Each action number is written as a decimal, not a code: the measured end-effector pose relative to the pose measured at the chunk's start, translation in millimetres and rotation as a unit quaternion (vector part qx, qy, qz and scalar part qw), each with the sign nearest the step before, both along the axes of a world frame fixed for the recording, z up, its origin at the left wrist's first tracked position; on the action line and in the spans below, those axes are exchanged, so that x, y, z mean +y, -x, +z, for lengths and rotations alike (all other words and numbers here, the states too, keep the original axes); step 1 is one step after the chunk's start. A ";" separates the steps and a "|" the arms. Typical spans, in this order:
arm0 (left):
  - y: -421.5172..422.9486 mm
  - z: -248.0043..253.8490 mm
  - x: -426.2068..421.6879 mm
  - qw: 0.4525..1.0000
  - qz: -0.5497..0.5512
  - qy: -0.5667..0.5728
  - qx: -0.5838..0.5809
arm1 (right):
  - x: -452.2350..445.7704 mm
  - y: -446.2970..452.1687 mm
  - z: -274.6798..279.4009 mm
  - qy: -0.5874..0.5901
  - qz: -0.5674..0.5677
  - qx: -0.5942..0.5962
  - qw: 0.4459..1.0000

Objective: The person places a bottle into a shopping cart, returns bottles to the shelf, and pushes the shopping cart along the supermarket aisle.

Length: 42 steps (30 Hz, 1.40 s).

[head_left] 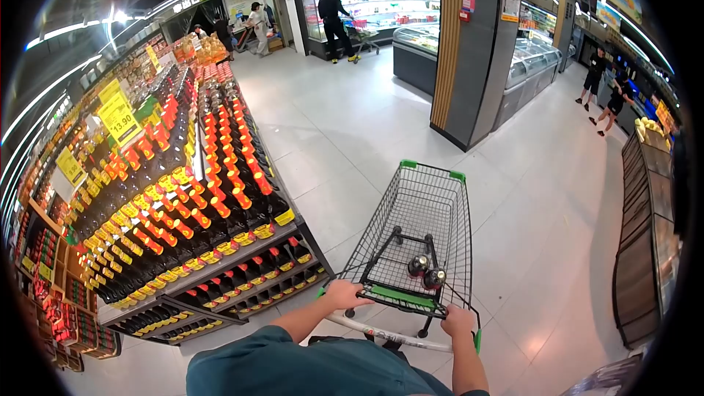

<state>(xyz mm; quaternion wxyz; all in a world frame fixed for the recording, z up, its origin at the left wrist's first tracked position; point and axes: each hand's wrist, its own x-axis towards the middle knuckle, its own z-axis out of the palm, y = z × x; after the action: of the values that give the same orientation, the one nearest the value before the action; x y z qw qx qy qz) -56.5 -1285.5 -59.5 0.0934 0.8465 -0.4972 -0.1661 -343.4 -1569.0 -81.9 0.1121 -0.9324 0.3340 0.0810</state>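
In front of me stands a wire shopping cart (pixel 469 238) with green corner pieces and a pale handle bar (pixel 389 334) at the near end. My left hand (pixel 345 295) is closed over the cart's rear left rim, beyond the handle. Fingers curled, my right hand (pixel 459 320) grips the rear right rim. Down in the basket, close to the right hand, lie two dark, rounded containers with shiny tops, one container (pixel 418 265) beside another container (pixel 435 278); their kind is unclear.
On the left, a shelf display (pixel 242 242) holds rows of dark bottles with red and yellow caps, with a yellow price sign (pixel 117 116). Ahead right stands a dark pillar (pixel 477 59). A person (pixel 334 18) is by the refrigerated case (pixel 381 4); produce stands (pixel 645 227) line the right.
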 end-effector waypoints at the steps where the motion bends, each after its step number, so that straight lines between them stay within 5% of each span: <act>1: -1.4 1.3 -10.6 0.997 0.021 -0.070 0.003 | -8.7 -3.9 -4.7 -0.002 0.005 -0.008 1.000; 9: -13.1 2.1 -53.6 0.998 0.056 0.003 -0.030 | -80.8 -46.0 -14.0 -0.014 0.061 0.013 0.998; 42: -197.7 2.5 -161.2 0.974 0.197 -0.091 0.060 | -232.9 -297.3 -15.2 -0.039 0.182 0.022 0.982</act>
<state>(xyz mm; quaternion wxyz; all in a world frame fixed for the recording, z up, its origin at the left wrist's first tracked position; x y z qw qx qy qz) 141.2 -1446.8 -57.0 0.0767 0.9212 -0.2968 -0.2396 -46.1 -1801.9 -97.0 0.1239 -0.9705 0.1576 0.1337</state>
